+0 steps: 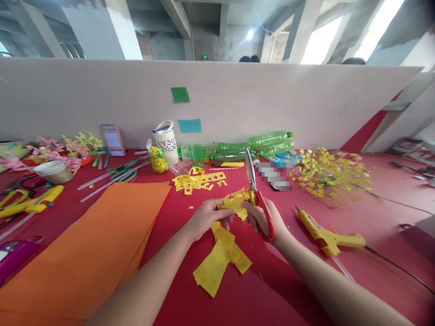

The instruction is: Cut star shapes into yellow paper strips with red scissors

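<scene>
My left hand [210, 217] pinches a yellow paper scrap [234, 203] that has star-shaped holes cut in it. On the other side my right hand [267, 219] holds red-handled scissors [261, 206], blades pointing up and away from the paper. The right fingertips are close to the scrap's right edge; whether they grip it too I cannot tell. Below the hands lie yellow paper pieces [219, 258] with faint drawn outlines. More star-cut yellow scraps [200, 180] rest beyond my left hand.
Orange sheets [98, 240] cover the left side. A yellow glue gun [328, 233] lies at right, with a bunch of yellow stars [326, 174] behind it. Green plastic bottles [234, 151], a white tumbler [166, 141] and a jar of yellow bits [158, 159] line the partition [238, 97].
</scene>
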Tool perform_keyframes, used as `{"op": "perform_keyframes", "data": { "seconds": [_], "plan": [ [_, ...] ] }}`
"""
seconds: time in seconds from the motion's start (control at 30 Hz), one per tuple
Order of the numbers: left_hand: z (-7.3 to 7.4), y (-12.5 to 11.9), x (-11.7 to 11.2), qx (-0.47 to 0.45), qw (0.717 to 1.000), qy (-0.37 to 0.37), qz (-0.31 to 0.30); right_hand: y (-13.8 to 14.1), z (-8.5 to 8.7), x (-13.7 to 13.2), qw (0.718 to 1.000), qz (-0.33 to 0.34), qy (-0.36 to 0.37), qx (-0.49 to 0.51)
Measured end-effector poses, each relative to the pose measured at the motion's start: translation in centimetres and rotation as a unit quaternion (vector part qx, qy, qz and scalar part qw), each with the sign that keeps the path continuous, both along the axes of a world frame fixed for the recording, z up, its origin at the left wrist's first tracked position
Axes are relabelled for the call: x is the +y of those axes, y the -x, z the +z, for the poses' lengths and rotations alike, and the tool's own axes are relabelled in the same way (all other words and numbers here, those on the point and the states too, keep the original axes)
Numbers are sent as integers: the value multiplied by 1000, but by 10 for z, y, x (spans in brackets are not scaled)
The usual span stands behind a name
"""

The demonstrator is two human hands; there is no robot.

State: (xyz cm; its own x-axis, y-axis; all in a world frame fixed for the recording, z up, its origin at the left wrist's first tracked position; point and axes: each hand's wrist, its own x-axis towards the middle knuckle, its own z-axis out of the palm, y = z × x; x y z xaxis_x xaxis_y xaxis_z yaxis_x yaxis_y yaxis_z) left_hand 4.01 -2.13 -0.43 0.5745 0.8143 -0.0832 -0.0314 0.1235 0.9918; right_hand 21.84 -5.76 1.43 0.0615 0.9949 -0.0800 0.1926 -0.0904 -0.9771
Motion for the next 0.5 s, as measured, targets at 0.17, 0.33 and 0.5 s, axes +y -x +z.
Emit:
{"op": "perform_keyframes", "data": {
  "seconds": [0.17, 0.33, 0.5],
  "plan": [
    [-2, 7, 9, -79, 984, -3, 158, -3, -6, 1, 999, 39, 14, -3],
    [-2, 18, 23, -160, 932, -10, 325, -4, -7, 0, 976, 127, 31, -173],
    [2, 23, 26, -154, 920, -41, 357, -4, -4, -3, 939, 170, 1, -300]
  ]
}}
